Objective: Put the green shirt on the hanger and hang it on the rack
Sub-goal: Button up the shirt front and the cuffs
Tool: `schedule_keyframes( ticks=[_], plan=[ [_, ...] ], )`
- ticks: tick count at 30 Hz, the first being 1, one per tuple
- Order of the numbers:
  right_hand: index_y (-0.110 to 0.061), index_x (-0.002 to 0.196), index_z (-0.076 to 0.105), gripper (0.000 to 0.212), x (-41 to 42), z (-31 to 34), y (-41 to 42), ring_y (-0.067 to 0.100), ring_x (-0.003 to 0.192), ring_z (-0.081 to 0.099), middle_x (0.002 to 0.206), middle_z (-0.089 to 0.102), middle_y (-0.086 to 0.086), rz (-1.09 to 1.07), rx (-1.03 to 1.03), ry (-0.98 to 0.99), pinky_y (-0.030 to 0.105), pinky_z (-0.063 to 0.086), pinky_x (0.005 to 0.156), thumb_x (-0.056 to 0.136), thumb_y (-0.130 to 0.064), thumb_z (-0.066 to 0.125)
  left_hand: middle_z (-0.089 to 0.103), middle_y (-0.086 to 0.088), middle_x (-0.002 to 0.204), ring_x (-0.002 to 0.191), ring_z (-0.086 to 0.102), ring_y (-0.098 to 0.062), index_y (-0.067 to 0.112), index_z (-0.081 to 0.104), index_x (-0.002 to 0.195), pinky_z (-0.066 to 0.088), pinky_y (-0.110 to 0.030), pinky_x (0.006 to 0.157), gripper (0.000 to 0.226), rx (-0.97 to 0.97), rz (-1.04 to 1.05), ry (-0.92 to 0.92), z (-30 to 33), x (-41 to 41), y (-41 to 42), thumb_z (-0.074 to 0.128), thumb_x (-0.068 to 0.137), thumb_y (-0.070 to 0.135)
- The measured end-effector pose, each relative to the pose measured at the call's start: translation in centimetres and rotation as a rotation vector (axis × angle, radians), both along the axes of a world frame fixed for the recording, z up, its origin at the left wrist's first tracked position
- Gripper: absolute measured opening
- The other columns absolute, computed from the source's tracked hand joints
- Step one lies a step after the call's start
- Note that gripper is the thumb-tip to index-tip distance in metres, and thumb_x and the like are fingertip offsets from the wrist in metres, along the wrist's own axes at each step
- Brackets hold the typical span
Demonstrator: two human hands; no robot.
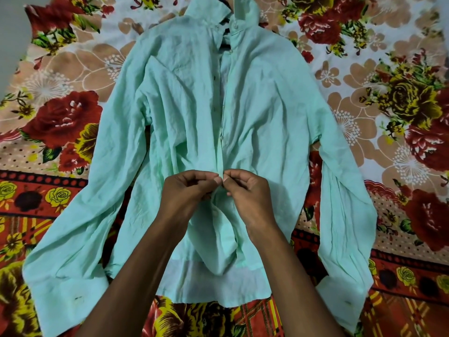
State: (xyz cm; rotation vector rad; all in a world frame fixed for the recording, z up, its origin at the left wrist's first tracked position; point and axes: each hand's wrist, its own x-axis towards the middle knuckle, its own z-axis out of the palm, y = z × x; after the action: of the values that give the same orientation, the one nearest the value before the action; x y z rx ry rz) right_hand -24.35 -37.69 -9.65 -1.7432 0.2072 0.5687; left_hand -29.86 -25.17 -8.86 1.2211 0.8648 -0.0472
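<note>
While the green shirt [194,113] lies flat on the floral bedsheet [388,69], the left hand [192,190] and right hand [247,190] pinch its placket at a lower button; thin, creased cloth could slip and leave the fronts misaligned

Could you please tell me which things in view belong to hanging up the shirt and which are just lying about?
Part of the job:
- crumpled light green long-sleeved button shirt, spread flat, front up
- left hand and right hand, fingers pinching its front placket
- dark hanger, partly visible inside the collar

Just lying about:
- red, yellow and tan floral bedsheet beneath

No rack is visible.
</note>
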Motion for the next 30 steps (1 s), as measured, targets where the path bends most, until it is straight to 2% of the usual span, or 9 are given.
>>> schedule_keyframes(
  ticks=[4, 7, 11, 16, 19, 21, 25, 28, 30],
  plan=[
    [-0.027, 0.098, 0.073, 0.021, 0.2, 0.2, 0.1, 0.003, 0.090, 0.070, 0.103, 0.077, -0.002, 0.035, -0.006, 0.025, 0.020, 0.057, 0.089, 0.098, -0.008, 0.064, 0.078, -0.015, 0.084, 0.074, 0.074, -0.016, 0.005, 0.079, 0.089, 0.056, -0.021, 0.069, 0.013, 0.024, 0.001, 0.018, 0.1, 0.2, 0.0, 0.086, 0.078, 0.007],
    [-0.017, 0.096, 0.079, 0.013, 0.0, 0.4, 0.1, -0.004, 0.081, 0.070, 0.090, 0.079, -0.006, 0.054, 0.033, 0.024, 0.016, 0.056, 0.081, 0.098, -0.017, 0.066, 0.077, -0.014, 0.079, 0.068, 0.072, -0.014, 0.005, 0.078, 0.088, 0.056, -0.021, 0.067, 0.011, 0.122, -0.015, 0.036, -0.2, 0.3, 0.1, 0.084, 0.080, 0.007],
    [-0.019, 0.094, 0.082, 0.009, -0.3, -0.4, 0.2, 0.005, 0.088, 0.074, 0.089, 0.080, -0.006, 0.057, -0.037, -0.099, 0.027, 0.060, 0.088, 0.094, -0.019, 0.072, 0.075, -0.011, 0.073, 0.063, 0.071, -0.012, 0.003, 0.077, 0.087, 0.055, -0.019, 0.061, 0.009, 0.168, -0.033, 0.036, -0.4, 0.3, 0.0, 0.083, 0.081, 0.006],
    [-0.018, 0.095, 0.079, 0.006, 0.0, -1.0, 0.3, 0.003, 0.073, 0.069, 0.083, 0.077, -0.006, 0.078, -0.115, -0.170, 0.026, 0.059, 0.079, 0.093, -0.020, 0.074, 0.076, -0.011, 0.081, 0.074, 0.069, -0.018, 0.003, 0.079, 0.088, 0.059, -0.029, 0.076, 0.006, -0.055, 0.013, 0.065, -0.3, 0.3, 0.7, 0.072, 0.088, 0.003],
    [-0.018, 0.095, 0.078, 0.005, 0.1, -1.0, 0.3, -0.001, 0.076, 0.071, 0.082, 0.076, -0.010, 0.102, -0.216, -0.194, 0.014, 0.056, 0.074, 0.090, -0.017, 0.076, 0.072, -0.011, 0.076, 0.072, 0.065, -0.021, 0.002, 0.077, 0.084, 0.057, -0.027, 0.067, 0.013, -0.208, 0.065, 0.114, -0.1, 0.6, 0.3, 0.067, 0.090, -0.002],
    [-0.020, 0.091, 0.074, 0.008, 0.4, -0.9, 0.2, -0.002, 0.074, 0.069, 0.078, 0.073, -0.012, 0.124, -0.307, -0.202, 0.010, 0.052, 0.068, 0.086, -0.019, 0.080, 0.070, -0.005, 0.071, 0.068, 0.064, -0.020, 0.007, 0.076, 0.081, 0.053, -0.026, 0.063, 0.013, -0.028, -0.002, 0.145, -0.6, 0.8, 0.0, 0.069, 0.091, 0.005],
    [-0.019, 0.086, 0.073, 0.006, 2.2, -0.6, 0.3, -0.002, 0.076, 0.066, 0.077, 0.071, -0.013, 0.079, -0.379, -0.338, 0.010, 0.049, 0.065, 0.087, -0.016, 0.077, 0.066, 0.007, 0.073, 0.067, 0.062, -0.006, 0.021, 0.067, 0.082, 0.048, -0.021, 0.062, 0.013, 0.679, -0.106, 0.044, -0.1, 2.4, 0.1, 0.077, 0.086, 0.028],
    [-0.017, 0.093, 0.075, 0.010, 4.2, -0.1, 1.2, -0.005, 0.082, 0.065, 0.085, 0.072, -0.012, 0.018, -0.316, -0.410, 0.006, 0.047, 0.070, 0.092, -0.009, 0.070, 0.062, 0.009, 0.079, 0.073, 0.059, -0.008, 0.021, 0.063, 0.087, 0.045, -0.024, 0.063, 0.015, 0.903, -0.172, -0.081, 0.2, 5.0, -0.2, 0.076, 0.085, 0.029],
    [-0.016, 0.097, 0.076, 0.014, 5.5, -0.1, 2.1, -0.004, 0.085, 0.066, 0.089, 0.073, -0.012, -0.010, -0.276, -0.409, 0.007, 0.048, 0.073, 0.093, -0.005, 0.067, 0.063, 0.006, 0.087, 0.082, 0.059, -0.013, 0.019, 0.063, 0.095, 0.048, -0.030, 0.066, 0.018, 0.969, -0.248, -0.057, -0.7, 6.7, -0.3, 0.074, 0.085, 0.030]
  ],
)
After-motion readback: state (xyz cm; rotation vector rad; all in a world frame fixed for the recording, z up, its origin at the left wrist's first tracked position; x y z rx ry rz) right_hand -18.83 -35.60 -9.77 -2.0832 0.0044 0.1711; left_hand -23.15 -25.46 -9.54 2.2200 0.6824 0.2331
